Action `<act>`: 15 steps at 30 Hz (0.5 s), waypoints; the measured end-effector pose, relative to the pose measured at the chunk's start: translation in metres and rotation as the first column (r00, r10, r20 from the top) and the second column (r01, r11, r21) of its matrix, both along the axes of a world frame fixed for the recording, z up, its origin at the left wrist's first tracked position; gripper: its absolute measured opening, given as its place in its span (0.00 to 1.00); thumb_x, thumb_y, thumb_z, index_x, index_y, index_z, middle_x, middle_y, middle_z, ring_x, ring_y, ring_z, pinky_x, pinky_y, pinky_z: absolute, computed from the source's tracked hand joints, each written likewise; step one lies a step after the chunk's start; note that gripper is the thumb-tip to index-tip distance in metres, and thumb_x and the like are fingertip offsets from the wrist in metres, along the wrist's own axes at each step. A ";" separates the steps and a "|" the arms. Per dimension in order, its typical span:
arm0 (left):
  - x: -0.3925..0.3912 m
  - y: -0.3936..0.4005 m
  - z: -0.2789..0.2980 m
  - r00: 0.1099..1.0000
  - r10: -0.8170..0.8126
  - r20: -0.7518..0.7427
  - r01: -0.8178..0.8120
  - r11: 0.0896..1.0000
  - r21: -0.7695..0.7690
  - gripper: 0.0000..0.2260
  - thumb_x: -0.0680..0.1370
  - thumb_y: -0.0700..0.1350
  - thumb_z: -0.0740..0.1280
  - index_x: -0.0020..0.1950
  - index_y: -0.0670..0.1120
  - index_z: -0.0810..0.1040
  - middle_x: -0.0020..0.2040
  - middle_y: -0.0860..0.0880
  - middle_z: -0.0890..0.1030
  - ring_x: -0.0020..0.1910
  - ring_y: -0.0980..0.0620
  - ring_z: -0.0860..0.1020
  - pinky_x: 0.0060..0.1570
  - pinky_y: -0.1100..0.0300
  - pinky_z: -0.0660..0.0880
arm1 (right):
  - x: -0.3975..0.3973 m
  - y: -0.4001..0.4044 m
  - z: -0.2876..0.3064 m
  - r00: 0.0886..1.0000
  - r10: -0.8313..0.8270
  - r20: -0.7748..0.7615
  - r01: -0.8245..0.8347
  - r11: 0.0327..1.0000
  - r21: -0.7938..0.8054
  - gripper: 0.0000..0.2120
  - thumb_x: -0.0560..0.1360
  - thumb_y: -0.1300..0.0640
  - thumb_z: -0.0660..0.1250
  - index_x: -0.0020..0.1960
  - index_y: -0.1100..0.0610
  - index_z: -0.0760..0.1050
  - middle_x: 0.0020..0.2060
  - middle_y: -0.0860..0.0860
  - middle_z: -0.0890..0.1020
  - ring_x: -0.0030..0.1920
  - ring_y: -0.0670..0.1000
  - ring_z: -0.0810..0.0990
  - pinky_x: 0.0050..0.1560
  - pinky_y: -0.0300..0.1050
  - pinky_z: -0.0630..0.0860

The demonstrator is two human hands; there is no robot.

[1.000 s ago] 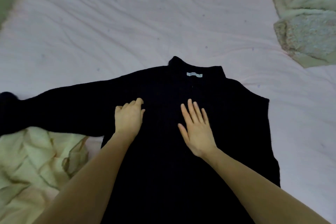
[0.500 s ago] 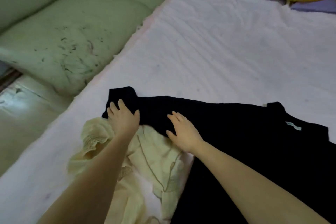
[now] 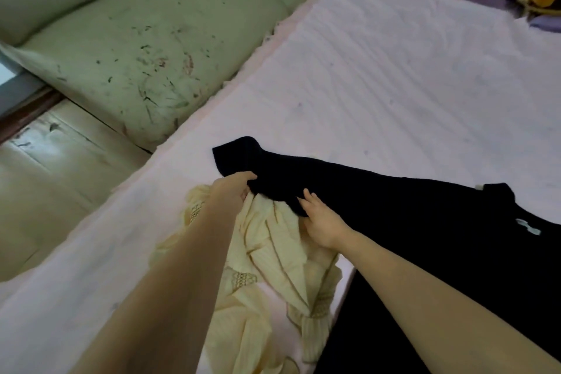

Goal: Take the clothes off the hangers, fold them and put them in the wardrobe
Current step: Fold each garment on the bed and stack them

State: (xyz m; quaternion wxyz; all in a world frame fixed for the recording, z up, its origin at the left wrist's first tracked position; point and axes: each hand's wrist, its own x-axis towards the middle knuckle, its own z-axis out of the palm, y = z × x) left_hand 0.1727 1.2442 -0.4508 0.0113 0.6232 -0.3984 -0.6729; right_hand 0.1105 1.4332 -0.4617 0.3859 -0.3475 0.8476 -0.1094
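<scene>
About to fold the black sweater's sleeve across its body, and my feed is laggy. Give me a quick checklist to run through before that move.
1. Left hand has a grip on the long black knit sweater near the sleeve end: ok.
2. Right hand is on the sleeve further in: ok; whether it pinches or only presses, cannot tell.
3. Sleeve lies flat and straight: not ok, it is bunched between the hands.
4. Crumpled cream-yellow blouse is clear of the sleeve: not ok, it lies right under it.
5. Sweater body is spread flat on the pale pink bed sheet: cannot tell, it is mostly out of frame.
</scene>
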 end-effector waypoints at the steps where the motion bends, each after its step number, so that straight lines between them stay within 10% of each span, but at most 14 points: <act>1: -0.001 0.000 0.004 0.999 -0.044 -0.001 0.044 0.999 0.001 0.12 0.71 0.39 0.73 0.52 0.39 0.77 0.33 0.47 0.73 0.29 0.54 0.71 0.29 0.64 0.71 | 0.000 0.000 0.004 1.000 -0.013 -0.005 0.013 1.000 -0.020 0.29 0.81 0.65 0.51 0.79 0.55 0.48 0.78 0.54 0.47 0.78 0.53 0.47 0.74 0.41 0.47; 6: -0.002 0.018 0.022 0.913 -0.316 0.256 0.407 0.704 -0.582 0.11 0.74 0.48 0.69 0.50 0.42 0.77 0.45 0.47 0.79 0.40 0.50 0.77 0.41 0.58 0.76 | 0.005 0.003 0.016 0.999 -0.047 0.014 0.047 0.998 -0.038 0.33 0.77 0.71 0.55 0.79 0.56 0.50 0.78 0.55 0.52 0.77 0.53 0.54 0.73 0.40 0.54; 10: -0.001 0.030 0.037 0.941 -0.203 0.272 0.339 0.544 -0.767 0.07 0.77 0.46 0.66 0.52 0.44 0.79 0.53 0.47 0.74 0.44 0.50 0.74 0.44 0.60 0.70 | 0.005 0.015 0.028 0.990 -0.135 0.048 0.141 0.980 -0.143 0.31 0.74 0.71 0.57 0.76 0.54 0.61 0.69 0.55 0.72 0.67 0.56 0.72 0.65 0.44 0.70; 13: -0.013 0.043 0.058 0.969 -0.245 0.028 0.194 0.688 -0.699 0.08 0.78 0.43 0.64 0.53 0.40 0.77 0.46 0.47 0.77 0.44 0.50 0.75 0.44 0.59 0.70 | 0.004 0.033 0.037 0.944 -0.237 0.231 0.299 0.910 -0.288 0.26 0.77 0.65 0.63 0.73 0.54 0.65 0.67 0.52 0.74 0.67 0.52 0.73 0.65 0.42 0.70; 15: -0.025 0.058 0.072 0.949 -0.279 -0.145 0.129 0.766 -0.630 0.07 0.79 0.42 0.63 0.51 0.39 0.75 0.41 0.46 0.76 0.42 0.49 0.74 0.43 0.58 0.70 | 0.000 0.043 0.051 0.731 -0.433 0.528 0.639 0.706 -0.305 0.20 0.80 0.55 0.63 0.71 0.53 0.67 0.66 0.51 0.74 0.65 0.49 0.74 0.65 0.41 0.69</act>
